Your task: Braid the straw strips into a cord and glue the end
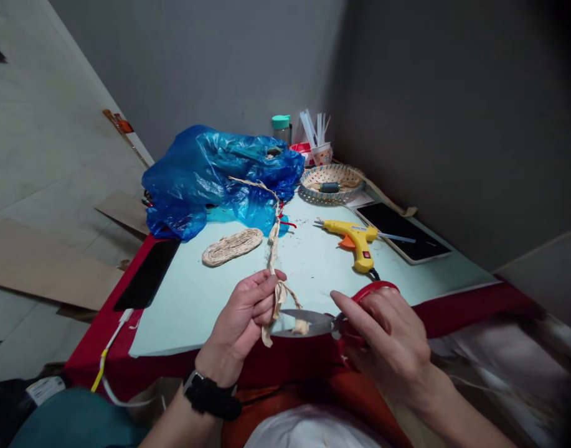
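Observation:
My left hand (254,306) pinches a pale twisted fibre strand (274,242) that rises above the fingers, with loose ends hanging below. A short red tie (287,224) shows near its upper part. In my right hand (391,330) is a pair of red-handled scissors (313,322), fingers through the loops. Their blades are spread and point left at the strand's loose ends, just beside my left fingers. A small pale piece of fibre (301,326) shows between the blades. Behind my left hand lies an oval coiled braid (233,247) on the light green sheet (192,317).
A yellow glue gun (355,235) lies right of centre, beside a tablet (401,231). A crumpled blue plastic bag (210,174) fills the back left; a phone (147,274) is at the left edge. Behind stand a woven basket (311,194), a cup of glue sticks (321,154) and a bottle (281,127).

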Motion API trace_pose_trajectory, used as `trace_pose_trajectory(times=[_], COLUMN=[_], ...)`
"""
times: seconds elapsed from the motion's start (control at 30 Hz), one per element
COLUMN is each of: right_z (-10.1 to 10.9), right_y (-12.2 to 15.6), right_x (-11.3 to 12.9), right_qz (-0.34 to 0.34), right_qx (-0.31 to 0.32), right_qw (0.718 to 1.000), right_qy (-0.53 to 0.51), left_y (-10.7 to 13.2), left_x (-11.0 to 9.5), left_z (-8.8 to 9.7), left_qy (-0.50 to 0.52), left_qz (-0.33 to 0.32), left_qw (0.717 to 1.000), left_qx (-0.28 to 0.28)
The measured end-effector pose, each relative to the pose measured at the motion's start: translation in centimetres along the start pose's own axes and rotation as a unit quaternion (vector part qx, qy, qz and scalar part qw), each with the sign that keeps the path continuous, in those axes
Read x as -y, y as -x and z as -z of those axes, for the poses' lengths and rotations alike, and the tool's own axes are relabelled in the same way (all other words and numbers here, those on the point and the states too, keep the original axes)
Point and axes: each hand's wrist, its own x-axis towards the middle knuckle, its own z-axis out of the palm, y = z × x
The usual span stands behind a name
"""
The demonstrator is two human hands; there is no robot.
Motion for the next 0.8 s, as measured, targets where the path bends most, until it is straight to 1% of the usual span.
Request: trace_pose_trajectory(times=[0.2, 0.27, 0.43, 0.53, 0.7, 0.8], right_z=[0.5, 0.7, 1.5, 1.8, 1.7, 1.8], right_y=[0.7, 0.8, 0.7, 0.4, 0.3, 0.4], right_x=[-0.2, -0.5, -0.4, -0.2, -0.4, -0.4], right_qz=[-0.031, -0.032, -0.009, 0.01, -0.004, 0.025], right_qx=[0.017, 0.025, 0.009, 0.014, 0.007, 0.009], right_qw=[0.999, 0.999, 1.0, 1.0, 1.0, 1.0], right_qy=[0.014, 0.018, 0.007, -0.004, 0.02, 0.014], left_y=[0.0, 0.0, 0.0, -0.1, -0.1, -0.1], left_x=[0.1, 0.1, 0.1, 0.1, 0.1, 0.2], left_z=[0.2, 0.2, 0.3, 0.2, 0.0, 0.1], left_qy=[0.013, 0.017, 0.019, 0.018, 0.021, 0.024], left_qz=[-0.007, -0.01, -0.01, -0.009, -0.01, -0.009], left_qw=[1.0, 1.0, 1.0, 0.999, 0.999, 0.999], left_qx=[0.006, 0.011, 0.022, 0.027, 0.031, 0.033])
